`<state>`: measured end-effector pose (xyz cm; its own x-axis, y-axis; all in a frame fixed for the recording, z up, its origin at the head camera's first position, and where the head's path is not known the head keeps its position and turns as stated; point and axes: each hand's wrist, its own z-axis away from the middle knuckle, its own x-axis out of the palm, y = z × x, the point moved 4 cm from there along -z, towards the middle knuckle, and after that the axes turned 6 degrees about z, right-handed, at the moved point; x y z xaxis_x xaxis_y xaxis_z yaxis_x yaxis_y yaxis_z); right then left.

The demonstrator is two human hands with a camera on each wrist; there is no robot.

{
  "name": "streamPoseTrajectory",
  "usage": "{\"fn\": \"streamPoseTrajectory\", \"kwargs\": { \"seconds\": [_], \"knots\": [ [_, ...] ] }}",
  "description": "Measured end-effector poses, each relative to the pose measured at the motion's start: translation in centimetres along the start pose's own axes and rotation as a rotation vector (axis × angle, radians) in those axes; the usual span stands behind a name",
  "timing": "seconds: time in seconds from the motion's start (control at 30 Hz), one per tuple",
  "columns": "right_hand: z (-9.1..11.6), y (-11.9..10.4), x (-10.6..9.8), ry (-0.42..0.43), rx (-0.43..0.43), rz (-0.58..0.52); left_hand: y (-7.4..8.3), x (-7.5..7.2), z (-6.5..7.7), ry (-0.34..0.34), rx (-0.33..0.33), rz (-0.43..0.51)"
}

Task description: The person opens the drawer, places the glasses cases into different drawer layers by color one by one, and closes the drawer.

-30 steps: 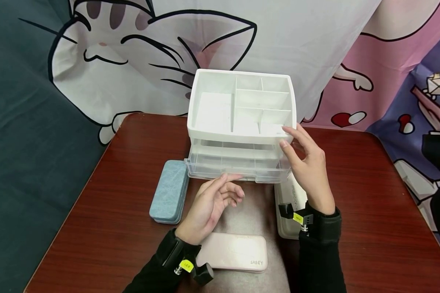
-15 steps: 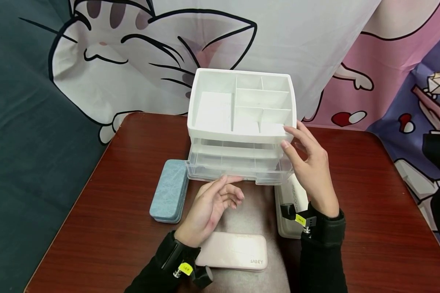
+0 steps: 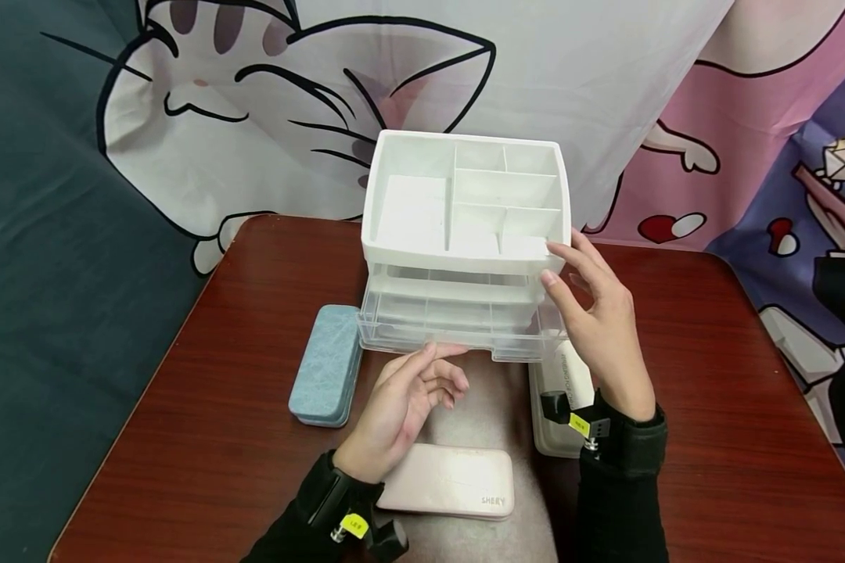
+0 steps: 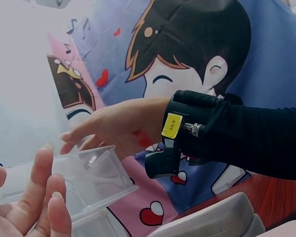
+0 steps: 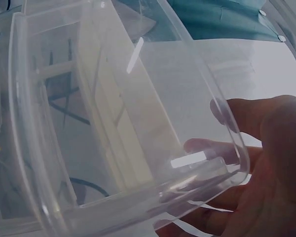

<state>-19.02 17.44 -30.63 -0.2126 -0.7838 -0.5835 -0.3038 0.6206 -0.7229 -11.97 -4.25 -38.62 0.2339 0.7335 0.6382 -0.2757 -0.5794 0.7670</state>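
Cartoon cat curtain behind a dark red table (image 3: 204, 438) — desk organizer getting its drawer handled.

Going left to right: blue case (image 3: 326, 365) sits near the table's left edge, just beside the white organizer (image 3: 465, 205) at the middle of the far edge. Its clear drawer (image 3: 458, 324) on the bottom level is pulled out partway toward the near edge. Left hand (image 3: 404, 407) is palm up under the drawer's front lip, fingers loosely curled, fingertips touching the lip and not clamped on it. Pink case (image 3: 451, 491) lies at the near edge, right under that wrist. Right hand (image 3: 598, 328) rests against the organizer's front right corner — fingers straight, spread a bit, pressing rather than gripping. Pale grey case (image 3: 559, 399) lies partly hidden below that hand, just right of the drawer.
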Motion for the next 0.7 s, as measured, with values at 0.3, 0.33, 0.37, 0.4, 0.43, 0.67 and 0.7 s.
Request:
{"fn": "streamPoseTrajectory", "kwargs": {
  "seconds": [0.3, 0.33, 0.37, 0.4, 0.43, 0.67, 0.7],
  "knots": [
    [0.3, -0.5, -0.3, -0.036, -0.028, 0.01, 0.1, 0.1, 0.7, -0.002, 0.0, -0.02],
    [0.3, -0.5, -0.3, -0.039, -0.032, 0.012, 0.1, 0.1, 0.8, -0.003, -0.001, -0.023],
    [0.3, -0.5, -0.4, -0.042, -0.035, 0.015, 0.1, 0.2, 0.9, -0.007, -0.003, -0.025],
    [0.3, -0.5, -0.4, -0.045, -0.038, 0.018, 0.1, 0.2, 0.9, -0.012, -0.002, -0.03],
    [0.3, -0.6, -0.4, -0.047, -0.041, 0.022, 0.1, 0.2, 1.0, -0.017, -0.002, -0.033],
    [0.3, -0.5, -0.5, -0.058, -0.039, 0.05, -0.1, 0.2, 1.3, -0.037, -0.003, -0.035],
    [0.3, -0.5, -0.5, -0.06, -0.038, 0.051, -0.1, 0.2, 1.3, -0.039, -0.004, -0.034]
  ]
}}
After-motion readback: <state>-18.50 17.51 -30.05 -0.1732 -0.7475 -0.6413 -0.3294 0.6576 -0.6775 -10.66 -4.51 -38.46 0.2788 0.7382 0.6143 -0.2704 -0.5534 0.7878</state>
